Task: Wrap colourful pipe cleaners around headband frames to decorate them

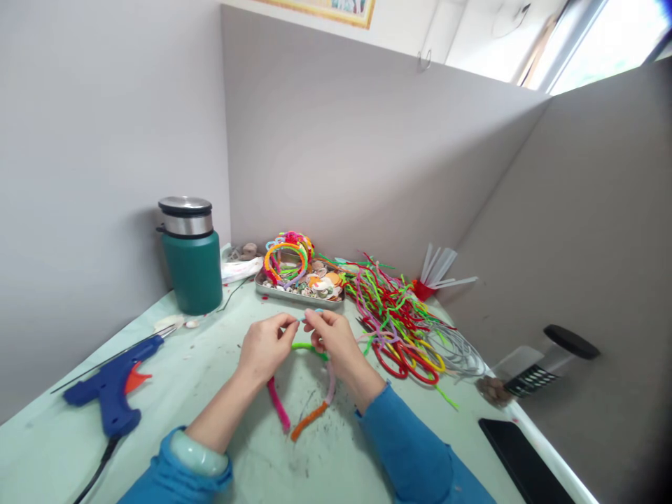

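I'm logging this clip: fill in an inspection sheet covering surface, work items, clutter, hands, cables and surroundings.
Surface: pale green table, dark marks beneath the hands.
Work items: fuzzy multicoloured loop, partly hidden by the right hand.
Clutter: metal tray with rings and small pieces; tangled fuzzy stems; glue gun on its side; green bottle, upright; black slab at the right.
Hands: left hand and right, fingertips close together at a pale-blue bit; exact grip too small to tell.
Cables: glue gun's black cord leaves frame at the bottom.
Surroundings: grey partitions; window upper right; other people: nothing seen.
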`<state>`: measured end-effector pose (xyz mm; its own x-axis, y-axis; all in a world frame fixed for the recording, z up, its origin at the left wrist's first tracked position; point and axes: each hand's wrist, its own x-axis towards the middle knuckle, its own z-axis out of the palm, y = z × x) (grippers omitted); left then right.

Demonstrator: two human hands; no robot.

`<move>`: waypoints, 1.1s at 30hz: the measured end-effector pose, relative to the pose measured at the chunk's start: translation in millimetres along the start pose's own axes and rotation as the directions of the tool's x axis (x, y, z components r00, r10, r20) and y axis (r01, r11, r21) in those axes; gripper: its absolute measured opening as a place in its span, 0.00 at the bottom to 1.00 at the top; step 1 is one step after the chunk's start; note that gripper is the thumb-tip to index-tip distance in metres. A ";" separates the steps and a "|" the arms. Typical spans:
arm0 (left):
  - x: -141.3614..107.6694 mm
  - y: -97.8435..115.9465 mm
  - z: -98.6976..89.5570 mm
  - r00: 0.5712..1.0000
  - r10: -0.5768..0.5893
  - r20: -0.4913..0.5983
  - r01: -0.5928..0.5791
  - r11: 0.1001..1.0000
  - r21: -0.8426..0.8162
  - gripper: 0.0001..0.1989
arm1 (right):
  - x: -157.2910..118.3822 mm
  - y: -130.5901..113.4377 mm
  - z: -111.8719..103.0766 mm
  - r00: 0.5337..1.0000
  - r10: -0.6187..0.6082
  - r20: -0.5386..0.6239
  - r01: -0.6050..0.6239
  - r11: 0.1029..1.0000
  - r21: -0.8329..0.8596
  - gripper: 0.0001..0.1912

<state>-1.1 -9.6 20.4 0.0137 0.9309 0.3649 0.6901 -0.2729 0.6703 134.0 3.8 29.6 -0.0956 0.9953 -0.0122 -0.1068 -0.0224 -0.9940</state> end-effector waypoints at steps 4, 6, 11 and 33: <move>-1.4 -0.4 -0.9 0.998 0.037 -0.053 -0.033 0.997 0.069 0.12 | 0.5 -1.3 -3.4 0.997 0.072 -0.015 -0.071 0.996 0.055 0.15; -2.1 -0.5 -0.9 0.996 0.048 -0.074 -0.040 0.994 0.101 0.12 | 1.2 -0.2 -4.2 0.994 0.106 -0.022 -0.105 0.992 0.067 0.13; -3.2 -0.5 0.0 0.995 0.059 -0.081 -0.047 0.989 0.141 0.12 | 1.6 2.3 -4.7 0.990 0.138 -0.037 -0.133 0.985 0.107 0.15; 4.6 -3.9 -11.2 0.875 -0.138 0.464 0.476 0.422 -0.772 0.10 | -0.9 -0.9 -8.0 0.972 -0.143 0.187 0.089 0.959 0.269 0.09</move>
<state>-11.8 -6.9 26.8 0.2522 0.9649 -0.0728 -0.2613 0.1404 0.9550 142.1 3.7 29.6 -0.2628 0.9531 0.1502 -0.3774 0.0418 -0.9251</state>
